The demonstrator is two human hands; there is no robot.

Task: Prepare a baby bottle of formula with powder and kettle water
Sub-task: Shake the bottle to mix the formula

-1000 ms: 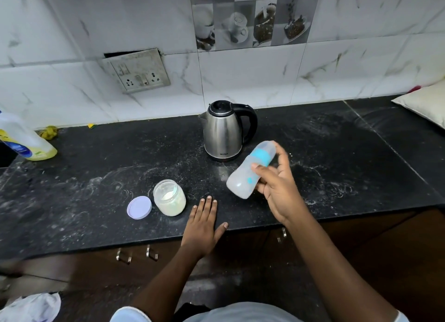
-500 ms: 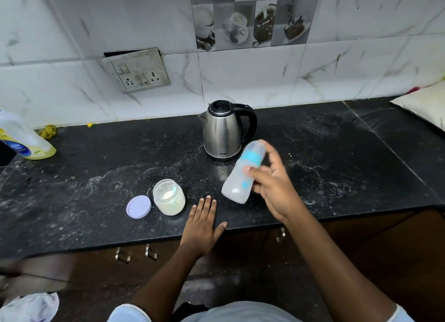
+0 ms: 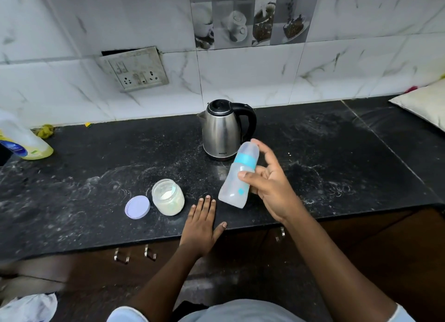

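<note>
Right hand (image 3: 269, 189) up over the surface (image 3: 96, 177), and it has the baby bottle (image 3: 237, 177), thumb wrapped across the front of the body, fingers curled round behind, a firm clasp about the middle. Look at the lean on that bottle: long axis tilted, capped end with the blue ring pointing up and away toward the kettle (image 3: 222, 129), base dropped down toward the near edge. It sits to the left of the palm, so it hangs in the gap between the two hands, and the base looks clear of the surface, though the angle makes that hard to call. Left hand (image 3: 199, 225) is down flat at the front edge, fingers straight and together, gripping nothing, just resting. Just left of it stands the open jar (image 3: 168, 197) of white powder, its lid (image 3: 137, 207) lying right beside it. So the split is plain: the left hand is the nearer one to jar and lid, the right hand owns the bottle and is closer to the kettle, whose handle points off to the right. With the top on and a cloudy look inside, my read is mixing or finishing; to stand it down, the base must swing under the cap first.
</note>
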